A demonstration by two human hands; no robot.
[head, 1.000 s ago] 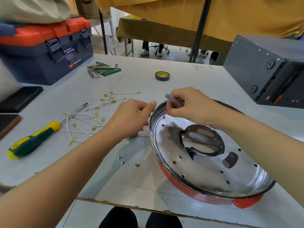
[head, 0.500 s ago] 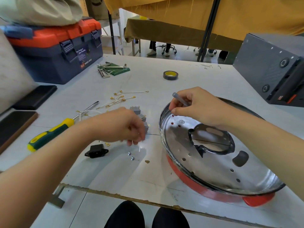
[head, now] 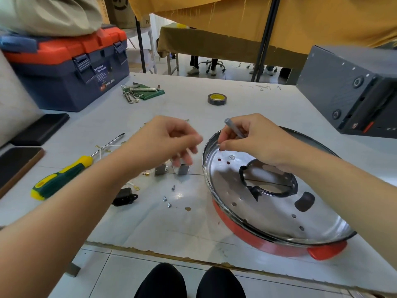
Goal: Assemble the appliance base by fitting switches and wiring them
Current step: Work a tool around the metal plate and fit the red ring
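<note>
Base [head: 268,214] lies under the right hand [head: 253,138], whose fingers pinch a grey tool [head: 234,128] at its rim; left hand [head: 165,143] hovers beside, fingers blurred, grip unclear, above switches [head: 171,169].

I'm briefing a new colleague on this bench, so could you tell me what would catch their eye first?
Most striking is the shiny round base with its red rim, at the right on the table. The right hand holds a grey rod over its far edge, while the left hand hovers above two grey switches. A green-and-yellow screwdriver lies at the left.
</note>
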